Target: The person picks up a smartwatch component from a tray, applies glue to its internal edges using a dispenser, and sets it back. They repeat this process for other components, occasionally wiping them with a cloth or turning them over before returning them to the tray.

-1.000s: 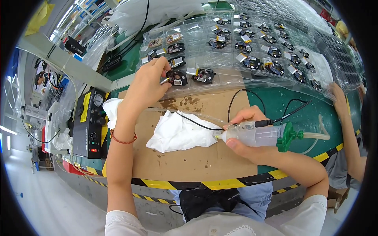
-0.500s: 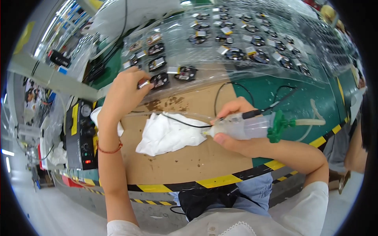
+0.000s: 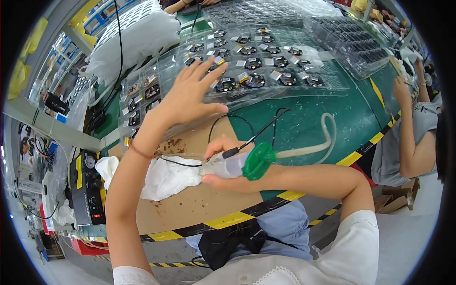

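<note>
My left hand (image 3: 186, 97) is raised with its fingers spread, and nothing is in it. Its fingertips are over the near edge of a clear plastic tray (image 3: 240, 99) holding rows of small round black electronic parts (image 3: 253, 62), each with a pale or yellow tab. My right hand (image 3: 219, 146) is wrapped round a translucent dispensing syringe (image 3: 231, 166), tilted, its tip pointing left. A green cap (image 3: 259, 161) with a pale hose closes its rear end. The syringe tip lies against a crumpled white wipe (image 3: 164, 183) on brown cardboard (image 3: 190, 209).
A black control box (image 3: 88, 187) with a gauge and red light stands at the left. Dark stacked trays (image 3: 349, 45) lie at the far right. A white-wrapped bundle (image 3: 133, 40) is at the back left. A co-worker (image 3: 418, 133) sits at the right. Striped tape (image 3: 228, 219) marks the table edge.
My left hand has gone from pinching a small part at the tray's near left to spread fingers farther right over the tray. The view has turned right. My right hand still grips the syringe.
</note>
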Motion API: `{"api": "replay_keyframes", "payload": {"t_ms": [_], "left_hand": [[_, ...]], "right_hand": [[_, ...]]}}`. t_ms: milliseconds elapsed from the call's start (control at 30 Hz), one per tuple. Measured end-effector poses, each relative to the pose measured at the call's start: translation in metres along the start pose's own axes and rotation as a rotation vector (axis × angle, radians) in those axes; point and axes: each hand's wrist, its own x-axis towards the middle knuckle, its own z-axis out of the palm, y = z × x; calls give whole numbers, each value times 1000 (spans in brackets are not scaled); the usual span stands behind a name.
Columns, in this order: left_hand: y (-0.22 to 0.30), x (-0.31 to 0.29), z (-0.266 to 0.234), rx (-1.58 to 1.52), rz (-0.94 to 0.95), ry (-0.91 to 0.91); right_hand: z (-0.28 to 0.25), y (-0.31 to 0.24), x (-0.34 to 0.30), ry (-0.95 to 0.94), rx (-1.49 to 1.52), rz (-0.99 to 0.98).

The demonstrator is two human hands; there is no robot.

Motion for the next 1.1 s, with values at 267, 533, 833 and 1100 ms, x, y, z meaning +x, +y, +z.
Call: {"api": "replay_keyframes", "payload": {"t_ms": [267,533,833,1100], "left_hand": [[3,42,16,-64,-66,-224],[1,50,5,-294,-50,-86],[13,55,-30,-204,-95,78],[10,44,-67,-197,-241,296]], "right_hand": [[16,10,1,128,78,-247],[18,16,3,175,136,-308],[21,17,-2,107,120,-280],[19,12,-1,28,185,-220]]}}
